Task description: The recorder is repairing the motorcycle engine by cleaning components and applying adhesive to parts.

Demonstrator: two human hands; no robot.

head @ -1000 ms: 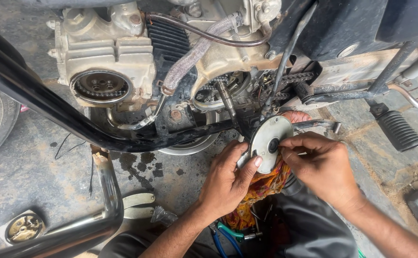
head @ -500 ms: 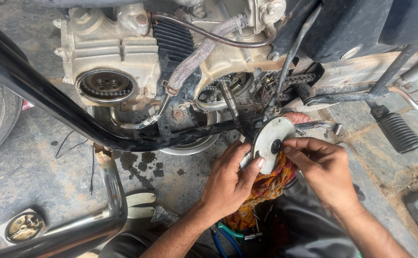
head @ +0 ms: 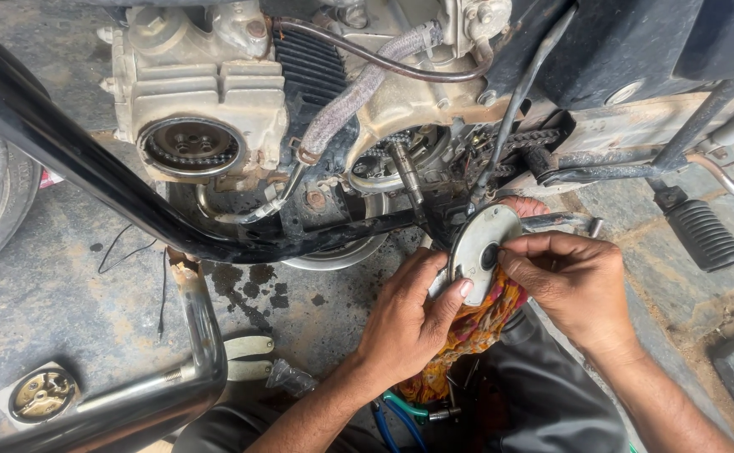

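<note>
Seen from the head camera, a person works low beside a motorcycle engine (head: 216, 92), both bare hands closed on a round, pale metal disc (head: 478, 252) with a dark hole at its middle. The left hand (head: 405, 323) grips the disc from below, its thumb pressed against the lower rim and its fingers curled behind the plate. The right hand (head: 572, 281) comes in from the other side, its fingertips (head: 514, 252) pinched at the central hole; what, if anything, sits between them is too small to tell. The disc stands tilted on edge, just in front of the engine's open side, where a bare shaft (head: 405, 168) and a chain (head: 522, 138) show directly beyond the fingers. An orange patterned rag (head: 476, 331) hangs beneath the disc, touching the left hand's knuckles and the heel of the right hand. Out past the right hand's knuckles, a ribbed black footpeg (head: 707, 235) juts from the frame. On the far side of the left hand, a black curved guard bar (head: 90, 176) crosses the engine, and a chromed pipe (head: 174, 386) lies on the oil-stained concrete floor (head: 65, 310). Near the left wrist lie blue and green tool handles (head: 400, 411). Well apart from both hands, a small round brass-coloured part (head: 41, 394) rests on the ground.
</note>
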